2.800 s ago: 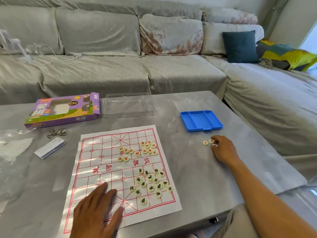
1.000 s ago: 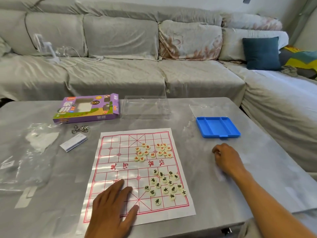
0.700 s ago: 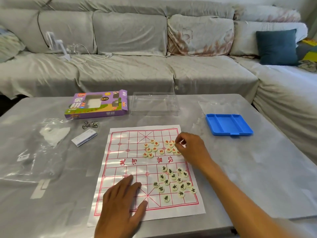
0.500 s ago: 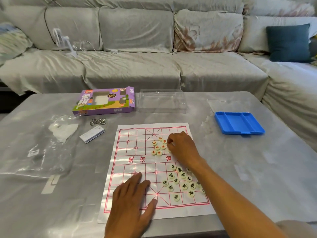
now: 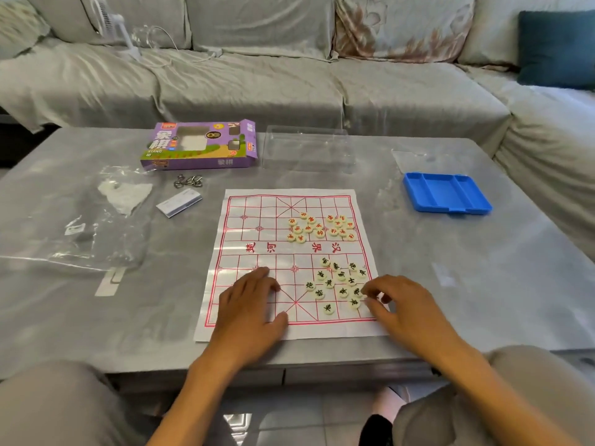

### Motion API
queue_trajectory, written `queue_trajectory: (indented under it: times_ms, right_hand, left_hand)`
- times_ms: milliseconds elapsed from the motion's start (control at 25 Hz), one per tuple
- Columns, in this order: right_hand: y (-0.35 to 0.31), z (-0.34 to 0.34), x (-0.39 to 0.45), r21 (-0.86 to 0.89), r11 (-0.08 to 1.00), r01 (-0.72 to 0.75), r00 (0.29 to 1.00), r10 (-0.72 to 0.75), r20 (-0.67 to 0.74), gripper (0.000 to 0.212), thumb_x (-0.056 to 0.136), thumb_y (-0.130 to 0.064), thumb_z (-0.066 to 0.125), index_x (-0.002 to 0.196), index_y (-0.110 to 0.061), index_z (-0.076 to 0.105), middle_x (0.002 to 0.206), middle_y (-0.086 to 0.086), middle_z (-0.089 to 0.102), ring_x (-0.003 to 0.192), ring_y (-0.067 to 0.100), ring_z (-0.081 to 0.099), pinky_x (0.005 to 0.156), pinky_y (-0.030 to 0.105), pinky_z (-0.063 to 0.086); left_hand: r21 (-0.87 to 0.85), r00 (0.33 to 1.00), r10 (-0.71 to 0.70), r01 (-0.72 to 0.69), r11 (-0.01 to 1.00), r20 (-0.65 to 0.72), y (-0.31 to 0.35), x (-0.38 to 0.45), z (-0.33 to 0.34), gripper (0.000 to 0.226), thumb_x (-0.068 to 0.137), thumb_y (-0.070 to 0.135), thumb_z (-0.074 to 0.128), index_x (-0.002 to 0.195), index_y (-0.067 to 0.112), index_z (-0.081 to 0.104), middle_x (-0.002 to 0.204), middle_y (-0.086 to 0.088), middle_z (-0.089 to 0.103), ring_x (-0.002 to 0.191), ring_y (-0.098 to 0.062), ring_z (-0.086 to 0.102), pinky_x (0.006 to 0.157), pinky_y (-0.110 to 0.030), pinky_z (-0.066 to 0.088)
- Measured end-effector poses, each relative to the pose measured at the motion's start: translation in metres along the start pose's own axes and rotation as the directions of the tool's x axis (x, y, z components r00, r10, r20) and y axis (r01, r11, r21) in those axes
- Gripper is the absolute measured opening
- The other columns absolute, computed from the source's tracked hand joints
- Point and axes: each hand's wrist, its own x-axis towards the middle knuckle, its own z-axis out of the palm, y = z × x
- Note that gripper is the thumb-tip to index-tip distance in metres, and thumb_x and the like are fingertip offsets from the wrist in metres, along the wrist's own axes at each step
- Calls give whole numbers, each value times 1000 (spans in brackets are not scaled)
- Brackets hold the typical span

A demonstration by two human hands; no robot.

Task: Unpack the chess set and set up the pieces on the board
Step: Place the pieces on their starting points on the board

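The white paper chess board with red grid lines [image 5: 289,262] lies flat on the grey table [image 5: 467,284]. The left hand [image 5: 251,304] presses on its near left part, fingers straight and spread. The right hand [image 5: 399,304], fingers curled, touches the black-marked round pieces [image 5: 341,281] at the near right edge; whether it pinches one I cannot tell. Red-marked round pieces [image 5: 322,228] cluster beyond.

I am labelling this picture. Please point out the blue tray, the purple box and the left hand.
blue tray [image 5: 415,196]: head view, its left rim.
purple box [image 5: 235,161]: head view, its front side.
left hand [image 5: 249,305]: head view, back of the hand.
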Motion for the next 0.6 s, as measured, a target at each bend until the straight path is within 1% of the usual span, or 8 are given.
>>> queue_trajectory:
  times_ms: [80,160,280,320,400,440,520,600]
  right_hand:
    - [-9,10,-12,56,998,15,1000,-14,-14,25,93,-39,55,117,-32,59,112,-14,63,89,3,52,79,16,45]
    - [-23,19,-13,60,998,29,1000,-29,-6,30,92,-41,55,122,-34,54,110,-17,62,88,2,52,80,16,44]
    - [-40,31,-11,18,1000,8,1000,-8,-7,36,93,-47,50,126,-35,49,115,-16,61,102,6,58,85,21,47]
    - [-43,32,-10,4,1000,-6,1000,7,-19,37,93,-49,49,127,-33,49,119,-15,60,106,8,58,86,22,48]
    - [-45,34,-9,-33,999,-10,999,9,-34,39,94,-50,46,128,-31,49,127,-13,57,111,9,57,89,25,48]
    - [-46,35,-9,-60,998,5,1000,-7,-30,40,95,-50,44,129,-31,49,130,-12,56,114,10,56,90,26,48]
    - [-48,34,-11,-120,992,37,999,-40,-23,41,97,-50,39,132,-30,47,133,-11,53,117,10,52,91,26,47]
    - [-46,30,-17,-155,987,34,998,-41,-42,43,98,-50,37,134,-29,45,134,-10,53,117,11,52,89,26,48]
  left_hand:
    - [-2,998,5,-5,1000,69,-2,-1,-3,52,82,53,55,128,35,39,155,14,19,143,-13,19,116,-37,16]
    - [0,996,28,-29,1000,90,-5,-5,-5,61,78,60,49,133,37,37,157,15,15,145,-12,16,116,-37,16]
    - [21,995,43,-45,999,92,-7,-10,-3,67,77,67,38,138,40,32,159,16,6,147,-12,6,118,-38,10]
    - [62,995,38,-44,997,89,-7,-12,-1,67,78,70,34,139,42,27,159,16,-3,147,-13,-3,119,-41,6]
    - [183,997,50,-60,981,56,-8,-14,2,65,79,75,21,138,48,14,155,14,-23,143,-15,-24,118,-46,-9]
    - [220,997,62,-70,973,45,-7,-15,3,65,78,75,15,137,49,11,154,13,-28,141,-15,-29,116,-46,-16]
    - [214,995,68,-81,973,68,-5,-14,5,70,78,73,10,143,46,9,153,15,-24,143,-13,-24,115,-43,-19]
    - [225,992,66,-88,970,105,-5,-14,5,79,76,72,4,148,41,1,155,16,-20,144,-11,-20,115,-42,-18]
